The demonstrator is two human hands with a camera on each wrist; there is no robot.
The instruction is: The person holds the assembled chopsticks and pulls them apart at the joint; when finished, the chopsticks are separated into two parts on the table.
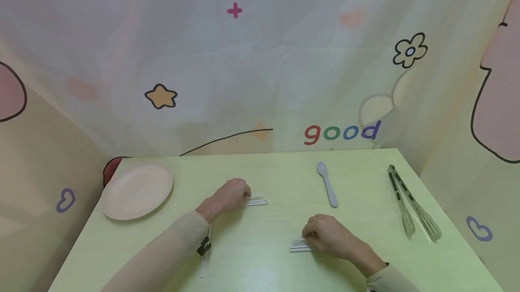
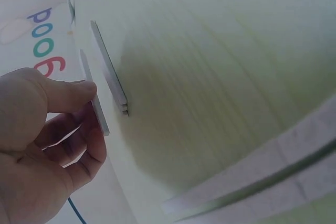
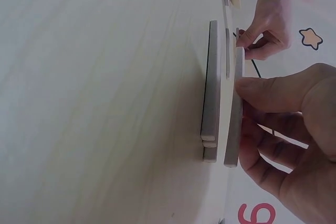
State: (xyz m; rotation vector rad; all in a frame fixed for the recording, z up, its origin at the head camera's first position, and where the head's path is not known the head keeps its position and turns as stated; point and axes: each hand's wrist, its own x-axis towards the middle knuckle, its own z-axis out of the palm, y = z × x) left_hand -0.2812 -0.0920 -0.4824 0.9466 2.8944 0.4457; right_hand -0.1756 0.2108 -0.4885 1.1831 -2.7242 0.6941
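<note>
My left hand [image 1: 232,195] pinches a thin white stick [image 2: 101,116] between thumb and fingers, just above the table. Beside it lie several more white sticks [image 1: 257,203], side by side. Lower and to the right, my right hand [image 1: 330,236] holds another white stick [image 3: 234,132] by its long sides, raised slightly over the table. A small group of the same sticks [image 1: 301,250] lies close under that hand, close together in the right wrist view. More long white sticks [image 2: 252,179] run lengthwise beneath the left forearm, which partly hides them in the head view.
A round pale plate [image 1: 137,192] is at the table's left. Behind the right hand lies a grey spoon [image 1: 327,184]. Metal tongs [image 1: 411,206] with slotted ends rest near the right edge. A printed curtain [image 1: 260,71] stands behind the table [image 1: 264,260].
</note>
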